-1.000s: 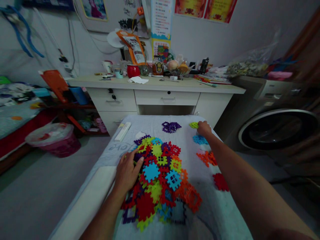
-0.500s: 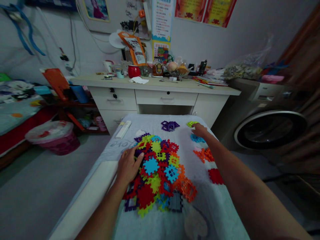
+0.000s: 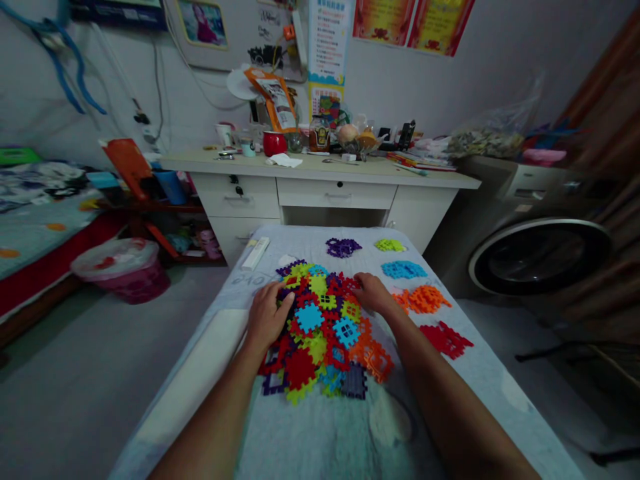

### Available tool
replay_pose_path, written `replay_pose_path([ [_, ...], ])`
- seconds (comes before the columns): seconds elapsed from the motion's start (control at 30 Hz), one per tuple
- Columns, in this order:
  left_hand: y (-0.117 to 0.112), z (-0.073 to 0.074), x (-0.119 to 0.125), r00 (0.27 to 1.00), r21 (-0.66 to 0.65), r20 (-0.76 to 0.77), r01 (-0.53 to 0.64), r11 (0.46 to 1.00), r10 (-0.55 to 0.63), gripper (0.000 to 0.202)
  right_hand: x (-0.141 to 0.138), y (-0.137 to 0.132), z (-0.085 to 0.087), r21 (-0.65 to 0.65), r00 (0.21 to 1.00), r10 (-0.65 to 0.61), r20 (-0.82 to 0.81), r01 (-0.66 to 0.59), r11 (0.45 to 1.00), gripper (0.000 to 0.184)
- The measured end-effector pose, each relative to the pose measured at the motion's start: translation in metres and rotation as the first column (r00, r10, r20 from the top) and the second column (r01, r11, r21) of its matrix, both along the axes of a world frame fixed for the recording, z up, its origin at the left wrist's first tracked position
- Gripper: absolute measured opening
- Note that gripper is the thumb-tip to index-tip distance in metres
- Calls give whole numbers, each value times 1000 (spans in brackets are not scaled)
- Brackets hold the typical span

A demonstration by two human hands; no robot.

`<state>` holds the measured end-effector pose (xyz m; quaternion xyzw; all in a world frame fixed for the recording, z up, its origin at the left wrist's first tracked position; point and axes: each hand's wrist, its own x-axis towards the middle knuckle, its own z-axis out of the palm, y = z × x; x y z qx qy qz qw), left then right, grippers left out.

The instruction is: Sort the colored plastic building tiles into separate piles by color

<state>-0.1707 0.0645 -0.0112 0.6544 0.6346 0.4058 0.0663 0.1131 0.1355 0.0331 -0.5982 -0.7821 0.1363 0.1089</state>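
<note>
Now, both hands down on the heap of mixed interlocking tiles (image 3: 325, 333).
Left hand (image 3: 267, 317) flat and open on the heap's left edge, probably pinning loose pieces in place. Right hand (image 3: 370, 297) on the heap's far right corner, fingertips curled over a red tile; pinching or only touching, cannot tell. Hands apart, heap between and partly under them on the cloth-covered table (image 3: 450, 427). Right of the heap, single-colour groups, seemingly kept clear of the mix: red cluster (image 3: 447, 339), orange cluster (image 3: 425, 299), blue cluster (image 3: 404, 270), lime cluster (image 3: 390, 245). Beyond the heap, purple cluster (image 3: 343, 247).
</note>
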Motion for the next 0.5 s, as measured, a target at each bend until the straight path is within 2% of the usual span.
replay_pose_path([
  [0.13, -2, 4, 3, 1000, -9, -30, -9, 1000, 8, 42, -3, -1, -9, 42, 993, -62, -103, 67, 997, 43],
  [0.23, -4, 5, 4, 998, -17, -62, -12, 1000, 10, 43, -1, 1, -9, 44, 978, -96, -184, 106, 993, 39],
  [0.37, -3, 4, 3, 994, -45, -111, -24, 999, 19, 45, 14, 6, 3, 29, 953, -92, -288, 104, 994, 27],
  [0.5, -2, 3, 3, 990, -49, -136, -30, 998, 23, 46, 47, 3, 23, 92, 915, -106, -390, 153, 984, 26],
])
